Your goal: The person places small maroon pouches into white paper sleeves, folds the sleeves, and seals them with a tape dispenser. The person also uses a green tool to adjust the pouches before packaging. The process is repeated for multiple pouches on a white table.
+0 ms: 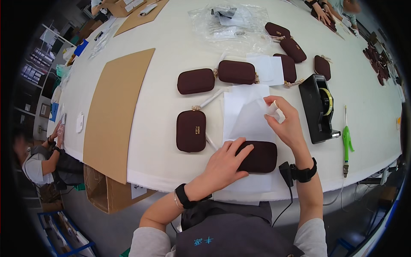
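Note:
A dark brown pouch point(262, 157) lies on white paper near the table's front edge. Across its left end my left hand point(224, 165) rests with the fingers spread over it. My right hand point(286, 122) pinches the corner of a thin white sheet of paper point(252, 115), which lifts off the stack beyond the pouch. Left of my hands lies another brown pouch point(191, 132) with a knotted cord and a white paper-wrapped strip. Two more, a brown pouch point(195, 81) and its neighbour point(236, 72), sit farther back, their cords between and beside them.
A black tape dispenser point(317, 109) and a green-handled air blow gun point(346, 141) stand to the right. Cardboard point(115, 115) covers the table's left side. Clear plastic bags point(229, 25) lie at the back. Co-workers' hands point(323, 13) show at far right; another person sits left.

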`<state>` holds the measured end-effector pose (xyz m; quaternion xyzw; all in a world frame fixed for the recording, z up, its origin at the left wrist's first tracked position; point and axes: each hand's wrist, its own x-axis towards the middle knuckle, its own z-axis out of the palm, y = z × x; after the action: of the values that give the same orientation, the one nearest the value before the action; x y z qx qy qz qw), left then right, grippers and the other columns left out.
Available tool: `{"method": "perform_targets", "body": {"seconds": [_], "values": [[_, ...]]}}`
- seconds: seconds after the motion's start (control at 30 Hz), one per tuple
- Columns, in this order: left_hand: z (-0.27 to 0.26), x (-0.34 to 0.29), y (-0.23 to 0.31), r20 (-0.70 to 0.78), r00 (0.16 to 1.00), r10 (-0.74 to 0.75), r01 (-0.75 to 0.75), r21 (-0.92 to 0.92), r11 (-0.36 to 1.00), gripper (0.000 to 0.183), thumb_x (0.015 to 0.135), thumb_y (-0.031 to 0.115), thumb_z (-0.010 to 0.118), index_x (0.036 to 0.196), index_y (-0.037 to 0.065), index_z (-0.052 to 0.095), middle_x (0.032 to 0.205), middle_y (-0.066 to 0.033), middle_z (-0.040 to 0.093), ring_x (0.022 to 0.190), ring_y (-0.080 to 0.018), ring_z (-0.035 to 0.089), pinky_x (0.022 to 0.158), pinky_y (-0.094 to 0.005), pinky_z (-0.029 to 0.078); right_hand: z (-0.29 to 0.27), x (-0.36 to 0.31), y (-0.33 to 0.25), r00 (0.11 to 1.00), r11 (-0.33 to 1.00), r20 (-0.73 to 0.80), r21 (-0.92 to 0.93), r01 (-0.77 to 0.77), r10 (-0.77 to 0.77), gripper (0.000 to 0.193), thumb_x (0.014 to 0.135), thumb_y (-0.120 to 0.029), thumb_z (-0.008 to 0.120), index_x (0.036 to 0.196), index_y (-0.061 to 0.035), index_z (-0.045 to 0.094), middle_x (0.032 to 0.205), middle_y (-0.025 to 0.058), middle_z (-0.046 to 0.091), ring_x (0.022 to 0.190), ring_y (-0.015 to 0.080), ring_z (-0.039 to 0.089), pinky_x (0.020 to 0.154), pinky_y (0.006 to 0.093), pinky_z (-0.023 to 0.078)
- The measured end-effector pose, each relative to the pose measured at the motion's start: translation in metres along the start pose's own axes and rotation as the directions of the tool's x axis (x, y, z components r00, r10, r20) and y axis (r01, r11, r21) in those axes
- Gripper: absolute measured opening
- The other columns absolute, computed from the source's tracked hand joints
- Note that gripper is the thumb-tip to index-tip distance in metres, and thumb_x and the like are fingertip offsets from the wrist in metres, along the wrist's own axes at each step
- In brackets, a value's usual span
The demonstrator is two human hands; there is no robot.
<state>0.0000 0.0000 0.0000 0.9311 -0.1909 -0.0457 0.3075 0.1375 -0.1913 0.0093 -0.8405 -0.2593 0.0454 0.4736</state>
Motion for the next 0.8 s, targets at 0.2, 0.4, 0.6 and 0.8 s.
{"method": "perform_targets", "body": {"seconds": [0.2,0.4,0.6,0.8], "values": [[0.001,0.004,-0.002,-0.044,0.998,-0.048,0.046,-0.037,0.998,0.075,0.068,0.019,0.08,0.133,0.01,0.045,0.135,-0.0141,0.04,0.113,-0.0325,0.047,0.088,-0.0386,0.049,0.0,-0.012,-0.005,0.996,0.886,-0.034,0.454,0.09,-0.084,0.024,0.075,0.003,0.067,0.094,-0.0041,0.054,0.114,0.0108,0.059,0.104,0.02,0.057,0.091,0.0325,0.045],[0.004,-0.001,-0.008,-0.067,0.993,-0.092,0.083,-0.126,0.989,0.074,0.069,0.017,0.08,0.133,0.006,0.044,0.132,-0.0172,0.041,0.112,-0.0328,0.048,0.089,-0.038,0.048,0.002,-0.037,-0.005,0.998,0.804,-0.044,0.594,-0.001,0.034,0.045,0.075,0.007,0.064,0.118,-0.0013,0.052,0.096,0.0068,0.062,0.092,0.0143,0.058,0.084,0.0289,0.046],[0.011,-0.011,-0.016,-0.16,0.985,-0.064,0.035,-0.177,0.984,0.062,0.067,0.009,0.078,0.118,0.0,0.045,0.116,-0.0169,0.046,0.102,-0.0353,0.049,0.085,-0.039,0.046,0.001,-0.098,-0.013,0.995,0.987,0.038,0.136,0.086,-0.092,0.042,0.062,0.01,0.06,0.101,-0.0057,0.059,0.089,0.0033,0.061,0.087,0.0203,0.056,0.084,0.034,0.042],[0.014,-0.017,-0.023,-0.144,0.986,-0.083,0.056,-0.183,0.982,0.041,0.07,0.002,0.073,0.104,-0.001,0.05,0.105,-0.0145,0.051,0.1,-0.0304,0.052,0.08,-0.0349,0.048,0.008,-0.131,-0.001,0.971,0.95,0.128,-0.216,0.226,-0.202,0.029,0.054,0.007,0.06,0.077,-0.0092,0.062,0.089,0.0028,0.056,0.092,0.0252,0.05,0.088,0.039,0.035]]}}
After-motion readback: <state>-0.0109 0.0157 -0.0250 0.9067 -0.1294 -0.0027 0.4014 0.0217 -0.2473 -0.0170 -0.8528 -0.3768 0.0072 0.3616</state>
